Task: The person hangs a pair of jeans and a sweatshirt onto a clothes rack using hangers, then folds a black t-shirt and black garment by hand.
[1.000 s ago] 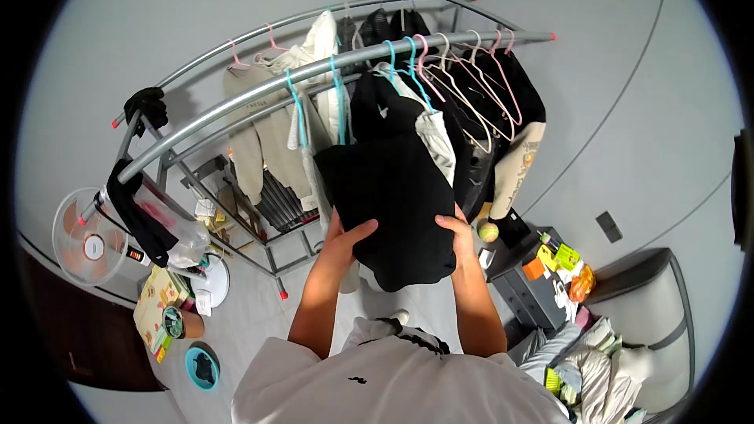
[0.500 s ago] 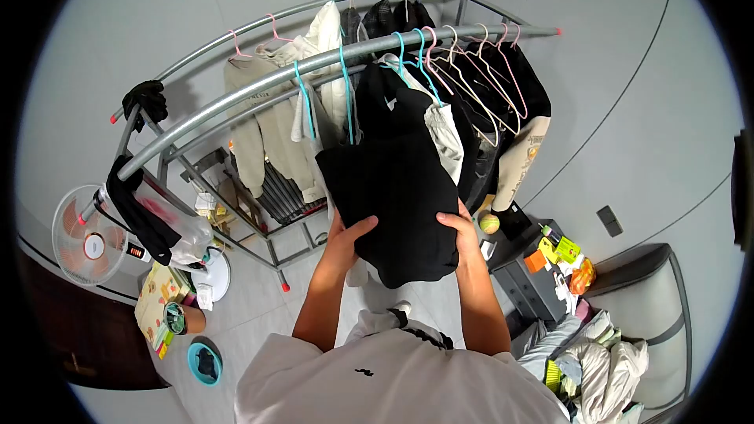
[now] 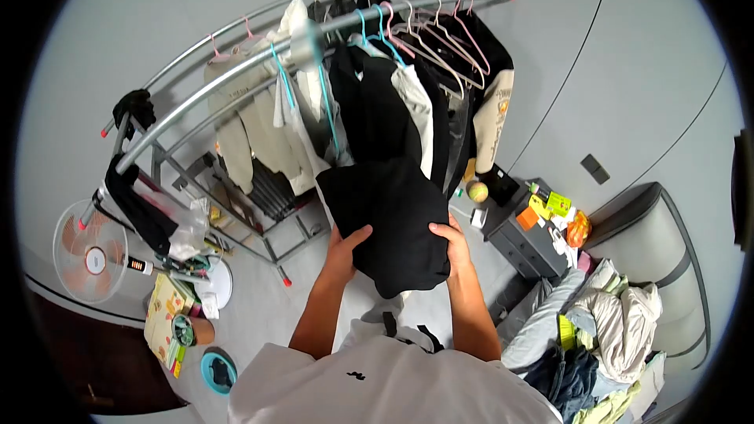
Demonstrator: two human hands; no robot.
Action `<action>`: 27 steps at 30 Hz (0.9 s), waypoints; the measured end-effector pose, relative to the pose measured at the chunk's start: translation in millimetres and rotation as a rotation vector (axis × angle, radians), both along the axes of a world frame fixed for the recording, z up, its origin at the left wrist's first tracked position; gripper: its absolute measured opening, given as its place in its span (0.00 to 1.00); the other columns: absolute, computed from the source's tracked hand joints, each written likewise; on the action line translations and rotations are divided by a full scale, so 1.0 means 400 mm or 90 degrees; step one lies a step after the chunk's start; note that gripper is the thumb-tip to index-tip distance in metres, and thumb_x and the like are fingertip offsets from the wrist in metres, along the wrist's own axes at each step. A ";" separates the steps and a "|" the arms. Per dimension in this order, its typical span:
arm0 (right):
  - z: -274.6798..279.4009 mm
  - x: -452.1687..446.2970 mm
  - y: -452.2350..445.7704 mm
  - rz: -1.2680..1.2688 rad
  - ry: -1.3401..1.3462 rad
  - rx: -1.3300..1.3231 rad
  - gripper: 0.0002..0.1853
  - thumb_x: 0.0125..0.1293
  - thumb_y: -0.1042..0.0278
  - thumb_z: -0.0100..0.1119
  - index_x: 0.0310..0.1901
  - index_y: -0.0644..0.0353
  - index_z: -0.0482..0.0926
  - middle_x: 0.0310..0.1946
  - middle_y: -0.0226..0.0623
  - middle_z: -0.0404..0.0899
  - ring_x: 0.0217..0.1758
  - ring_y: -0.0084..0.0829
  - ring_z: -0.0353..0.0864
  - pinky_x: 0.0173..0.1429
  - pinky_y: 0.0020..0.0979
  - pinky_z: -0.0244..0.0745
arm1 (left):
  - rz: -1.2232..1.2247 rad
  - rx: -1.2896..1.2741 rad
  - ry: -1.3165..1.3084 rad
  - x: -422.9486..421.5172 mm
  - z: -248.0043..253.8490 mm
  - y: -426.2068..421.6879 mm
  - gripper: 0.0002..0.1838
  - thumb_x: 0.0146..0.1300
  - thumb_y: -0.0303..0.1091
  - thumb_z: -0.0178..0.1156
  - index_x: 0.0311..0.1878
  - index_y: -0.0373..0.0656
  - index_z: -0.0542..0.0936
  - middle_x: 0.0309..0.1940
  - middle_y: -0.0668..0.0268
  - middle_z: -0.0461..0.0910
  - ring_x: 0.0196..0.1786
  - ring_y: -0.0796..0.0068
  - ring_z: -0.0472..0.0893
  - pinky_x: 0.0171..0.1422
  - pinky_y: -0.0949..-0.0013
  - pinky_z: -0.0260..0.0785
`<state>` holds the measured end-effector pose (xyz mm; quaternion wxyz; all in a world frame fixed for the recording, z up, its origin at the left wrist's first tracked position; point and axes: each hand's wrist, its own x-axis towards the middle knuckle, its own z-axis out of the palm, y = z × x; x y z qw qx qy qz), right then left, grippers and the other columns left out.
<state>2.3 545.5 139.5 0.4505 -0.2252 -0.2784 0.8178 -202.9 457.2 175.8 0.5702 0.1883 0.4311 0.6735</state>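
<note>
A folded black garment (image 3: 389, 224) is held out in front of my body between both hands; its exact kind does not show. My left hand (image 3: 345, 251) grips its left edge, thumb on top and the fingers hidden beneath. On the opposite edge my right hand (image 3: 453, 243) holds it the same way. Just beyond the cloth, black clothes (image 3: 377, 102) and a white garment (image 3: 415, 110) hang from the metal clothes rack (image 3: 228, 78). Turquoise hangers (image 3: 284, 78) and pink hangers (image 3: 471, 39) hook over its front rail.
At left stand a fan (image 3: 93, 259), a brown bin (image 3: 200, 331) and a blue basin (image 3: 218, 369). On the right, a dark drawer cabinet (image 3: 526, 247) carries small items, beside a bed heaped with clothes (image 3: 613, 314). A tennis ball (image 3: 477, 191) lies near the cabinet.
The view has turned, so the rack sits further left and higher. Both hands still hold the black garment, now lower and clear of the hanging clothes' upper part. More of the bed shows.
</note>
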 end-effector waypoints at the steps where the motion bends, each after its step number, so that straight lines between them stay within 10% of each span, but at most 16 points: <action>1: -0.020 0.008 -0.037 -0.001 0.003 -0.014 0.33 0.57 0.80 0.61 0.68 0.61 0.69 0.55 0.41 0.81 0.54 0.36 0.83 0.61 0.33 0.77 | 0.002 -0.011 -0.002 0.008 -0.016 -0.037 0.40 0.60 0.26 0.67 0.75 0.43 0.60 0.65 0.57 0.71 0.66 0.58 0.73 0.70 0.57 0.68; 20: 0.019 -0.218 -0.217 0.025 -0.045 0.069 0.32 0.59 0.77 0.59 0.68 0.64 0.68 0.57 0.42 0.79 0.57 0.37 0.80 0.64 0.34 0.75 | 0.137 0.054 0.088 -0.168 -0.013 -0.252 0.36 0.60 0.26 0.67 0.71 0.40 0.65 0.62 0.59 0.75 0.63 0.62 0.75 0.68 0.62 0.68; 27: 0.318 -0.699 -0.140 0.013 -0.082 0.335 0.32 0.64 0.74 0.62 0.70 0.63 0.67 0.64 0.40 0.73 0.67 0.34 0.71 0.72 0.31 0.62 | 0.318 0.263 0.493 -0.618 0.329 -0.225 0.34 0.63 0.27 0.66 0.72 0.40 0.66 0.63 0.61 0.75 0.65 0.69 0.73 0.73 0.67 0.61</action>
